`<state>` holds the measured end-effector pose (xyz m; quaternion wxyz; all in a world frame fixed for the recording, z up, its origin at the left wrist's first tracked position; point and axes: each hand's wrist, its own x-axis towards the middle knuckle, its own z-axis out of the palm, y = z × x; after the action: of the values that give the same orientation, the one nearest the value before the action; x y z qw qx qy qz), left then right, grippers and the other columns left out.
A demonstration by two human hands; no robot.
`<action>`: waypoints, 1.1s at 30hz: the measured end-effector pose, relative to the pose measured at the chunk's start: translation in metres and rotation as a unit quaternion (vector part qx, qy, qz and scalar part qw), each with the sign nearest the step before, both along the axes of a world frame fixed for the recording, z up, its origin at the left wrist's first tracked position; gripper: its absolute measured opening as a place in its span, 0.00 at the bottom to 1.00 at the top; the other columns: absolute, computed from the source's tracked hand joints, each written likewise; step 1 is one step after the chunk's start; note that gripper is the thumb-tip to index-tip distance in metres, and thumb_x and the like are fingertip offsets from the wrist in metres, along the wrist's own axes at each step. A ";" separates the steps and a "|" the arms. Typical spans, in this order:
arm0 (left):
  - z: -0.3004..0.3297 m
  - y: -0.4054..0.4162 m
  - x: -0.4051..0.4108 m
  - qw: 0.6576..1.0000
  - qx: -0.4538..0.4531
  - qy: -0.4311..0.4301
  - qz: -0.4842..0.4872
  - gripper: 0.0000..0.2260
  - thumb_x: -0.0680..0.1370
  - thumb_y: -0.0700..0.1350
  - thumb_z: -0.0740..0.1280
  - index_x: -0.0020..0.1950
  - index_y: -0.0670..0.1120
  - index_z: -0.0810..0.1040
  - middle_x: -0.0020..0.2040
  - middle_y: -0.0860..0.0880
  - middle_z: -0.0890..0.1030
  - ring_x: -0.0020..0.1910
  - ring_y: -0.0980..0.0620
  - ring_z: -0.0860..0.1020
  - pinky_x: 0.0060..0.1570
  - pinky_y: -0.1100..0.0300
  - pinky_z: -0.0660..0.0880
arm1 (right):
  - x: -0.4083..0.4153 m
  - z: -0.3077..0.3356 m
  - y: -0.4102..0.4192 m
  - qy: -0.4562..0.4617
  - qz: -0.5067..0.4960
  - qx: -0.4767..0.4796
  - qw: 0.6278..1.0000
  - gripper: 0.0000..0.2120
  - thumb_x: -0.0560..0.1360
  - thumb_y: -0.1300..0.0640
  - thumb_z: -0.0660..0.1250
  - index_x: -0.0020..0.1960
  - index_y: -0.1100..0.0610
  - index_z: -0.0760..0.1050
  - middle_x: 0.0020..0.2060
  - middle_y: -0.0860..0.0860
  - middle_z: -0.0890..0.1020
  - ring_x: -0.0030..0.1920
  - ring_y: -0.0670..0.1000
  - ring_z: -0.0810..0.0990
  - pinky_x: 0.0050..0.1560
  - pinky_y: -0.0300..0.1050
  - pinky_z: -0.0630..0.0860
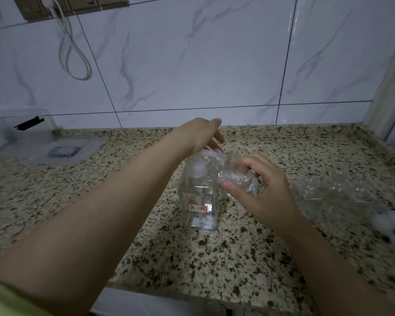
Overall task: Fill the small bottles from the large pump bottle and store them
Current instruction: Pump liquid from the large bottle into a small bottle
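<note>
The left hand rests flat on the pump head of the large pump bottle, fingers straight, pressing rather than gripping. Just beside its spout, the right hand pinches a small clear bottle between thumb and fingers, tilted toward the nozzle. That small bottle looks thin, light and slick, likely to dent if squeezed, so a hold round its body near the neck seems safest. More empty bottles lie on the granite counter, well right of the grip.
</note>
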<state>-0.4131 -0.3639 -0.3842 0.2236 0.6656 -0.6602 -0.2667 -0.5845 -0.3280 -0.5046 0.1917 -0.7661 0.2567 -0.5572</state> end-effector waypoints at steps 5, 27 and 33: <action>0.005 -0.002 -0.003 1.000 0.000 0.010 -0.027 0.18 0.85 0.51 0.53 0.51 0.46 0.81 0.43 0.49 0.87 0.50 0.47 0.83 0.64 0.49 0.74 | -0.001 0.000 0.000 -0.006 -0.001 0.005 1.000 0.18 0.74 0.47 0.74 0.59 0.55 0.81 0.49 0.43 0.81 0.51 0.47 0.79 0.53 0.59 0.78; 0.019 0.010 -0.008 0.995 -0.041 -0.089 -0.009 0.21 0.85 0.55 0.51 0.56 0.46 0.80 0.46 0.49 0.85 0.50 0.48 0.81 0.60 0.52 0.74 | -0.001 0.001 -0.001 -0.011 0.007 -0.008 1.000 0.17 0.73 0.47 0.74 0.58 0.55 0.80 0.50 0.46 0.82 0.52 0.49 0.81 0.54 0.58 0.78; 0.028 0.009 -0.012 0.961 -0.118 -0.249 0.013 0.19 0.83 0.58 0.52 0.60 0.50 0.77 0.52 0.49 0.81 0.53 0.45 0.78 0.55 0.51 0.75 | -0.001 0.000 -0.001 -0.015 0.004 -0.016 1.000 0.18 0.74 0.48 0.74 0.59 0.57 0.80 0.49 0.51 0.83 0.51 0.52 0.81 0.51 0.57 0.78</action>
<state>-0.4252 -0.3548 -0.3558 0.1322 0.6883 -0.7132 -0.0101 -0.5854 -0.3294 -0.5050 0.1853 -0.7619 0.2420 -0.5715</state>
